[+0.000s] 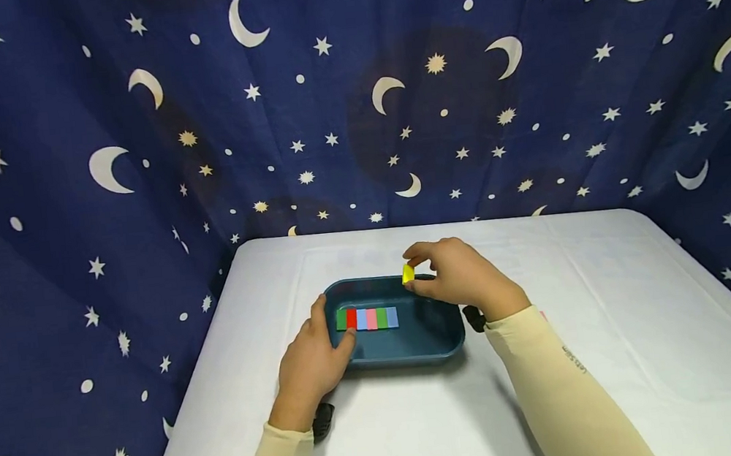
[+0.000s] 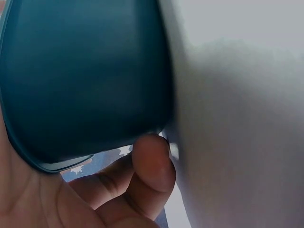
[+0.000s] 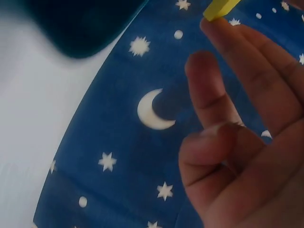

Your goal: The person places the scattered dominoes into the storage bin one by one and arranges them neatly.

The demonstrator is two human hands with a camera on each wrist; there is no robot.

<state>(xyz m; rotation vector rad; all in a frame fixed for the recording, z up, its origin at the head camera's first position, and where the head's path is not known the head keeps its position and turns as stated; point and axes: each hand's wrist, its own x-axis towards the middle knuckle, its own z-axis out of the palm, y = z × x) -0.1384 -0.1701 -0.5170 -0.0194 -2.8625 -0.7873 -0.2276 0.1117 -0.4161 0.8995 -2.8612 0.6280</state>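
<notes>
A dark teal tray with raised sides sits on the table. Against its left end, my left hand grips the wall, thumb over the rim and fingers along the outside; the left wrist view shows those fingers curled by the tray's outer wall. Inside, a row of several coloured blocks lies side by side in green, red, blue and pink. Over the tray's far right part, my right hand pinches a small yellow block between thumb and fingertips. That yellow block shows only partly in the right wrist view.
A white cloth covers the table. Behind it and along the sides hangs a dark blue curtain with moons and stars. A small pink thing peeks out beside the right sleeve. Black devices are worn at both wrists.
</notes>
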